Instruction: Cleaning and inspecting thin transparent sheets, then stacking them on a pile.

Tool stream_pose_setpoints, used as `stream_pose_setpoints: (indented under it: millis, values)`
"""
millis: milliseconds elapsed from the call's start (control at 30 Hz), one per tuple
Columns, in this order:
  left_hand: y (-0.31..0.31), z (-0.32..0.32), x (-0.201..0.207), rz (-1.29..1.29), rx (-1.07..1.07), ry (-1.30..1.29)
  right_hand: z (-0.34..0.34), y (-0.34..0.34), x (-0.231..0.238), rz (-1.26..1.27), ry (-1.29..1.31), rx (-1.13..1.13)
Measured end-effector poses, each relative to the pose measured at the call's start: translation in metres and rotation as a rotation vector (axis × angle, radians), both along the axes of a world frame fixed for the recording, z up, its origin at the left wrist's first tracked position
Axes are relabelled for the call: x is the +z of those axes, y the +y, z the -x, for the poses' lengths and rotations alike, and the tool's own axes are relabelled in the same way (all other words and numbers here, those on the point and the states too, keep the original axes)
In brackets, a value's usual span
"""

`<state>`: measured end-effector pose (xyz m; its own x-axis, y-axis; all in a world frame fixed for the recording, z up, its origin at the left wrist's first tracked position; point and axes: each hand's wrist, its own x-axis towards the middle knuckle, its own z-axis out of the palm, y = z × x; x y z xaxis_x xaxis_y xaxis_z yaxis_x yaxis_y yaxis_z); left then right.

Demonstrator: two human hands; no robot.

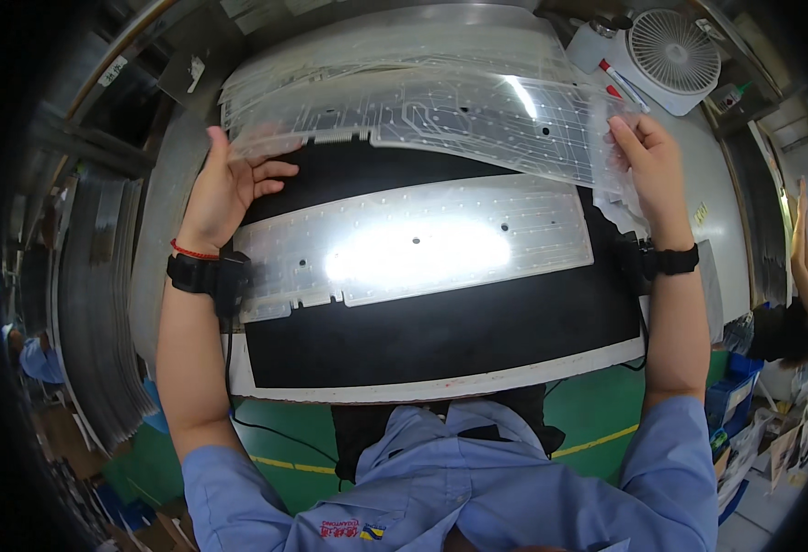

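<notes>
A clear flexible circuit sheet (441, 118) with fine printed traces is raised at a slant above the far part of a black mat (441, 336). My right hand (650, 161) pinches its right end between thumb and fingers. At the sheet's left end my left hand (234, 189) is open, thumb up and fingers apart. Part of that hand shows blurred through the clear film. Nearer to me, a second circuit sheet (532, 216) lies flat on the mat, with small dark holes and a bright glare across its middle.
Behind the mat lies a pile of clear sheets (376, 46). A white fan (675, 51) and a red marker (613, 72) sit at the far right. Tall stacks of thin sheets (100, 304) stand at left. Another person's arm (801, 248) shows at the right edge.
</notes>
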<state>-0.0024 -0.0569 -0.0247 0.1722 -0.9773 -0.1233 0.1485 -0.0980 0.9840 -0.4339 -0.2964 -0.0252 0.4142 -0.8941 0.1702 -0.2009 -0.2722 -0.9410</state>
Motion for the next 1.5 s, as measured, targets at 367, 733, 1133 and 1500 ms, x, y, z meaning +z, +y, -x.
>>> stream_pose_setpoints:
  millis: [367, 733, 1133, 1500]
  values:
    - [-0.005, -0.01, -0.017, -0.052, 0.197, -0.233, -0.006, 0.0, -0.007, -0.06, -0.098, 0.081]
    - [-0.001, -0.045, -0.024, 0.157, 0.363, 0.026, -0.006, 0.007, 0.008, -0.265, -0.266, 0.149]
    - [-0.002, -0.018, -0.008, 0.167, 0.345, -0.088, -0.009, 0.023, 0.009, 0.369, 0.522, 0.435]
    - [-0.005, 0.014, -0.006, -0.005, 0.107, -0.299, -0.009, 0.018, -0.002, 0.241, 0.469, 0.471]
